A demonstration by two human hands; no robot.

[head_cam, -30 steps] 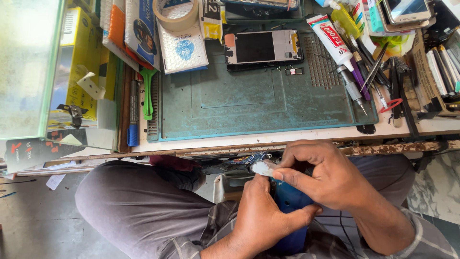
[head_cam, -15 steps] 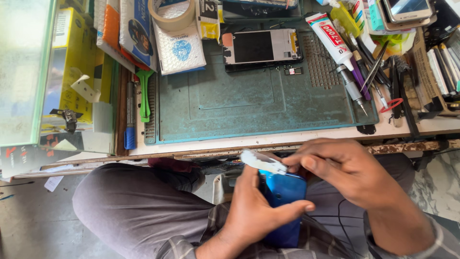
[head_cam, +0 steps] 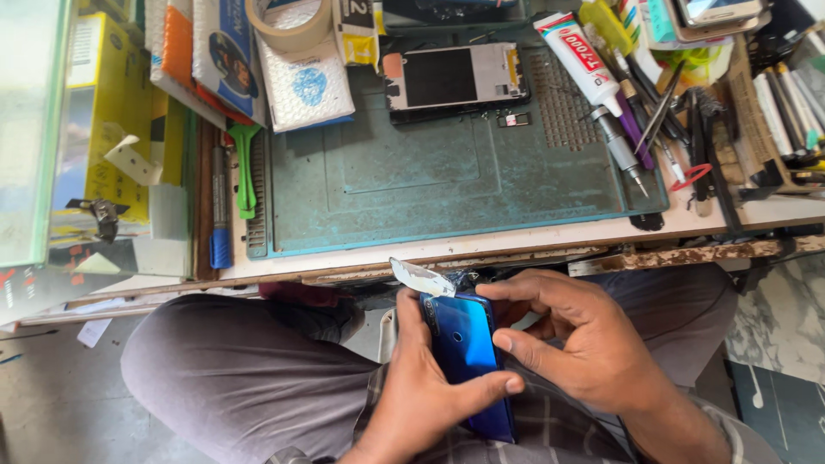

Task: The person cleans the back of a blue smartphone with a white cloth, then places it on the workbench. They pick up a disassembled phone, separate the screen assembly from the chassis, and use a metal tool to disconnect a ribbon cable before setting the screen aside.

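- The left hand cradles the blue phone over the lap, below the counter's front edge, steadying it.
- The right hand pinches its side; a thin pry card sticks from the top corner.

The middle of the green work mat lies open for a hand, hemmed far by a screen panel, right by seemingly crowded tools, left by a green brush.
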